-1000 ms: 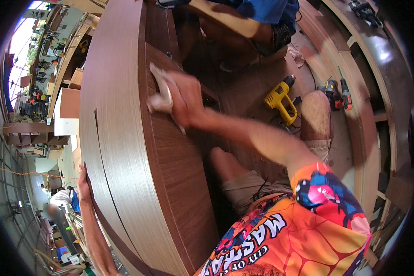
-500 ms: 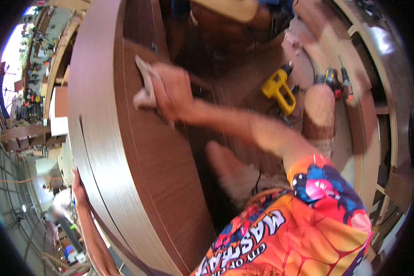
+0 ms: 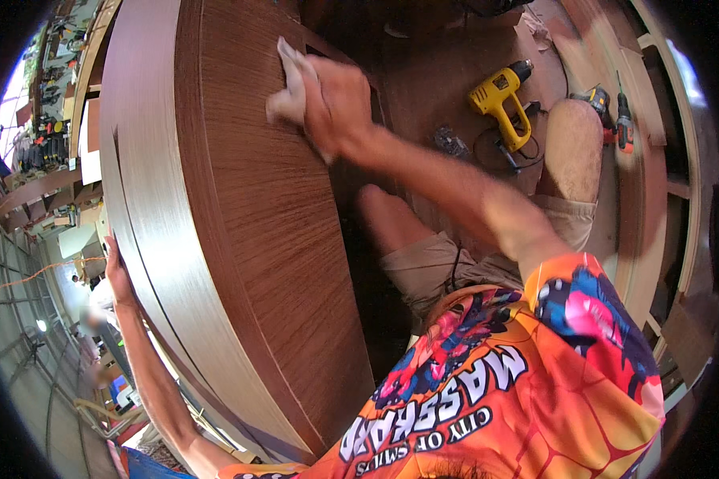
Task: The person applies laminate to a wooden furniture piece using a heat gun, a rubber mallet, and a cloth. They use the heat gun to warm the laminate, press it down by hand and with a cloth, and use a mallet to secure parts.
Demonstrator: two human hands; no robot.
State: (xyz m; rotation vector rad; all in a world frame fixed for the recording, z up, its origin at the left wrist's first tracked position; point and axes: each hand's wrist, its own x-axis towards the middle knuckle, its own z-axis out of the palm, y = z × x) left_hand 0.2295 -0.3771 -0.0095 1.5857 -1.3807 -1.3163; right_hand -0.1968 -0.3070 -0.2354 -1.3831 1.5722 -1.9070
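My right hand (image 3: 335, 100) is closed round a crumpled whitish cloth (image 3: 294, 84). The cloth is pressed to the dark brown wood-grain face of a large panel (image 3: 256, 199), near its inner edge. Along the panel's left side runs a lighter, greyish wood-grain band (image 3: 164, 231) with a long dark slit. My left hand (image 3: 118, 275) rests against the outer side of that band, its fingers stretched out along it; part of the palm is hidden.
A yellow heat gun (image 3: 499, 108) lies on the brown board beyond my right forearm, beside a cord and a small clear plastic bag (image 3: 451, 142). By my bare knee lie a drill (image 3: 624, 132) and another power tool (image 3: 595, 100). Wooden framing curves along the right.
My right hand has moved up and slightly right with the cloth across the panel. The view has shifted too, showing more of the panel's brown face. My left hand stays at the band.
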